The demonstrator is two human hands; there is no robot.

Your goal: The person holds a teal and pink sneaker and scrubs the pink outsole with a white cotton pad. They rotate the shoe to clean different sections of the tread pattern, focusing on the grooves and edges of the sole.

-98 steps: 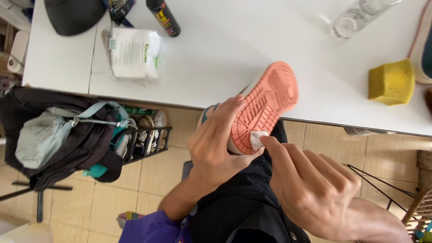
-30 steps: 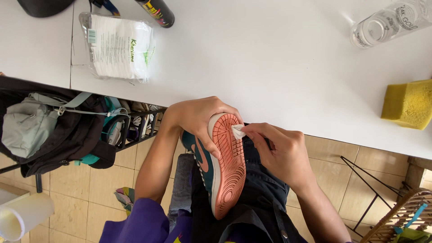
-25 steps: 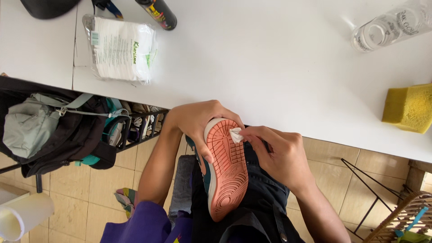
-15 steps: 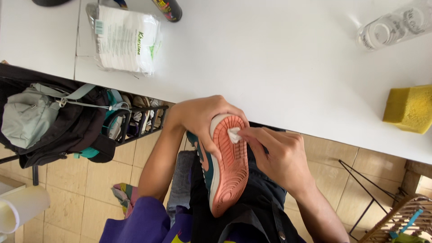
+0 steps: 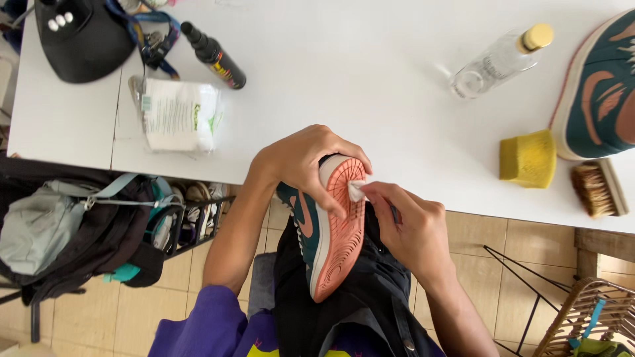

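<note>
My left hand grips the toe end of a teal sneaker with a salmon-pink sole, held sole-up over my lap. My right hand pinches a small white wipe against the edge of the sole near the toe. The shoe's upper is mostly hidden; only a strip of its teal side shows on the left. A dark apron covers my legs below it.
On the white table lie a matching second sneaker, a yellow sponge, a bristle brush, a clear bottle, a black spray bottle, a pack of wipes and a black cap. A backpack sits under the table at left.
The view has shifted so more of the table shows, including the second sneaker and brush. Both hands stay on the shoe, and the wipe has moved a little along the sole edge near the toe.
</note>
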